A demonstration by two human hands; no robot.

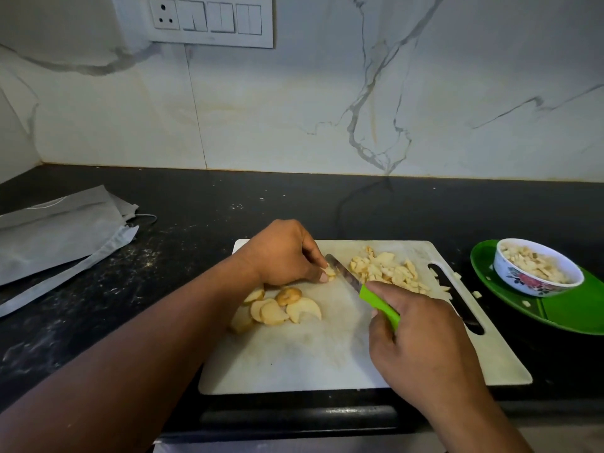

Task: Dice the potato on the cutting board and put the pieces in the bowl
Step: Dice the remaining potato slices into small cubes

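Left hand (pixel 281 253) pinches a potato slice (pixel 330 272) against the cutting board (pixel 310 354), steadying it; right hand (pixel 421 341) grips the knife (pixel 359 286), dicing beside it.

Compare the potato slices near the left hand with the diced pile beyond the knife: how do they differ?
The potato slices are broad, flat and overlapping; the diced pile is small, irregular bits. The slices lie left of the knife, the diced pile right of it. Both rest on the cutting board.
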